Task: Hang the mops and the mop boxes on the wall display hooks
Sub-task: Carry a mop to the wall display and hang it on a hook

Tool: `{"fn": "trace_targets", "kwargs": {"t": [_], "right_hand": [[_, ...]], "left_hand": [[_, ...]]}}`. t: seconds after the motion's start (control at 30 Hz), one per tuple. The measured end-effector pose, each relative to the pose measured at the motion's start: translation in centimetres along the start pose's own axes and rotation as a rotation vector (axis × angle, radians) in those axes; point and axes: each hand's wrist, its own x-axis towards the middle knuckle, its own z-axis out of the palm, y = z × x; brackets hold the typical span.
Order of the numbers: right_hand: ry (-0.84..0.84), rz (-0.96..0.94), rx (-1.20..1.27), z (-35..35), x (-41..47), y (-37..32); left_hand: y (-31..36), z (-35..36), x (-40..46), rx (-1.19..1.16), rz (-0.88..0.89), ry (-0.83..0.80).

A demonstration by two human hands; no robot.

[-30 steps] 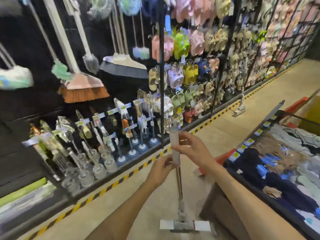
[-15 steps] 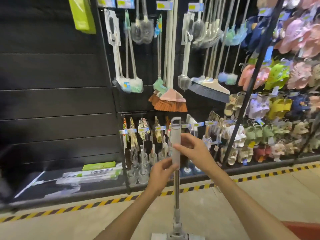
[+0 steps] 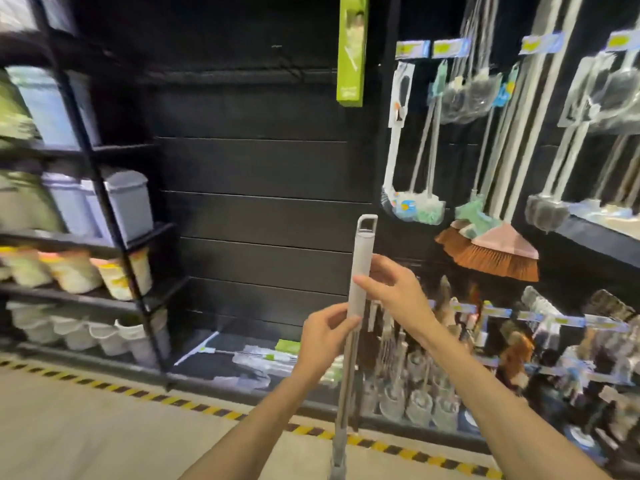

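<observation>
I hold a grey mop (image 3: 362, 265) upright in front of me; its pale handle ends in a hanging loop at the top, and its head is out of frame below. My left hand (image 3: 327, 336) grips the shaft just under the grip sleeve. My right hand (image 3: 391, 289) pinches the sleeve higher up from the right. A green mop box (image 3: 351, 50) hangs on the black slat wall (image 3: 256, 168) above. Another mop with green parts (image 3: 242, 356) lies on the low base shelf.
Brooms and brushes (image 3: 491, 251) hang on hooks to the right, above small kitchen tools on pegs (image 3: 519, 341). A black rack (image 3: 104, 209) with bins and baskets stands at the left. A yellow-black stripe (image 3: 194, 407) marks the floor edge.
My view has swung left from the slipper display to the bare black wall and the bin rack. Both hands keep the same hold on the mop handle.
</observation>
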Motion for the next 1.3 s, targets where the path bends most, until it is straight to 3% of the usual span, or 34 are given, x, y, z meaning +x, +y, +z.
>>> {"fn": "trace_targets", "kwargs": {"t": [0.37, 0.83, 1.3], "right_hand": [[-0.114, -0.125, 0.084, 11.6, 17.7, 1.0], [-0.163, -0.206, 0.245, 17.7, 41.5, 2.0], [0.106, -0.295, 0.075, 19.4, 59.3, 3.2]], "left_hand": [[-1.9, -13.5, 13.4, 0.019, 0.024, 0.208], [-1.9, -21.8, 33.6, -0.092, 0.104, 0.373], [-4.5, -27.4, 55.4, -0.221, 0.228, 0.146]]}}
